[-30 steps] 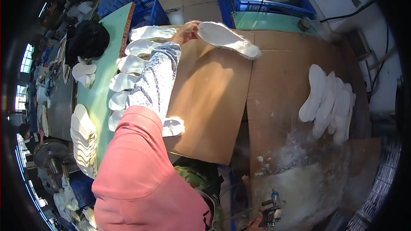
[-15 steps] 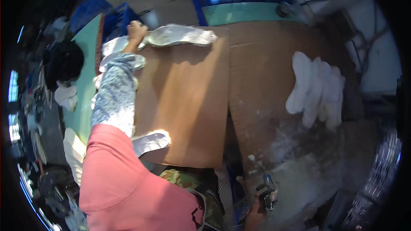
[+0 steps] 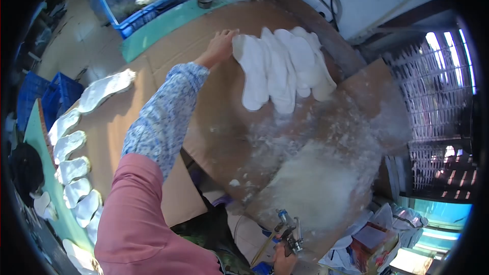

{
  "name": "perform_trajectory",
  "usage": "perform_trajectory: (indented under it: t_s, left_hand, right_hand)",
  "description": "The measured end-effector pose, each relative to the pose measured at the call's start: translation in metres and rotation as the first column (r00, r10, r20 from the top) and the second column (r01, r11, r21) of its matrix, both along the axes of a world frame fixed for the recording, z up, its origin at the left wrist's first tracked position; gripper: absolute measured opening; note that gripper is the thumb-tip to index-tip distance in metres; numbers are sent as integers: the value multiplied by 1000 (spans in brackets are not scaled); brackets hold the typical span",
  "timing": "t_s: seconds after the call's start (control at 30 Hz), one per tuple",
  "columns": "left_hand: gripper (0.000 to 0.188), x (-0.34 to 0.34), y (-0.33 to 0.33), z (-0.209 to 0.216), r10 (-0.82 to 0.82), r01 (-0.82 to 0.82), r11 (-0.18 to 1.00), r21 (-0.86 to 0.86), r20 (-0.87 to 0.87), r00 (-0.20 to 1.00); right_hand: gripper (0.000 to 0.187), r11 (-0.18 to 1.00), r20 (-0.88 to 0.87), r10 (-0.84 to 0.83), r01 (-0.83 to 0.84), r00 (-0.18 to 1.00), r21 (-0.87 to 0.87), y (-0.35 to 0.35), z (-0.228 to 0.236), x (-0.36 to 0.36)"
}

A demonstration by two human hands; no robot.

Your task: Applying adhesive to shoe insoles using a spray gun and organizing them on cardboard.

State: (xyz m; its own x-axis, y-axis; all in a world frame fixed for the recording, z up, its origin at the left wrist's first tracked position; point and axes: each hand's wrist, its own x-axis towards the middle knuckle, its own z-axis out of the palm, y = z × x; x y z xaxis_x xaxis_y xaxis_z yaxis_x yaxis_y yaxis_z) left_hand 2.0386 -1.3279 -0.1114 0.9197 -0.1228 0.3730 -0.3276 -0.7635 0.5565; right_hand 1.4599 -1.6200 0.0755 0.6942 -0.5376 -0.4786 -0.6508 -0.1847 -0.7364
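My left hand (image 3: 220,49) reaches across the cardboard to the leftmost of several white shoe insoles (image 3: 253,71), which lie overlapping in a fanned group. Its fingers are closed at the top end of that insole; the thumb side is partly hidden. Low in the picture, my right hand (image 3: 284,260) is wrapped round the handle of a metal spray gun (image 3: 289,234). The gun is upright, beside the near edge of the cardboard (image 3: 219,122). At the left, a separate curved row of insoles (image 3: 71,145) runs along the board's edge, with a longer insole (image 3: 106,90) at its far end.
Whitish, fluffy residue (image 3: 316,178) coats the cardboard near the spray gun. A blue crate (image 3: 122,29) with plastic bags stands at the far left, near a small round cup (image 3: 205,1). A dark round object (image 3: 26,165) sits by the green board (image 3: 38,132). Bags and a box (image 3: 369,238) crowd the lower right.
My left hand has moved from the row of insoles at the left to the fanned group on the right. The view has turned rightward. My right hand still holds the spray gun.
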Motion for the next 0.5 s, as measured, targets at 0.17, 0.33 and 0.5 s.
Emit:
perform_trajectory:
  t_s: [0.17, 0.33, 0.5]
  left_hand:
    - [39, 56, -36, -1, 304, -253, 933, 254, -186, 934]
    - [30, 23, -89, 78, -90, 96, 995, 3, -313, 945]
    - [36, -132, -176, 239, -602, 473, 798, -372, -468, 647]
  right_hand:
    - [28, 962, -62, -26, 8, 998, -274, -22, -11, -51]
    - [21, 933, 86, -358, 354, 930, 62, -32, 9, -45]
    - [16, 981, 81, -190, 192, 978, -18, -84, -7, -79]
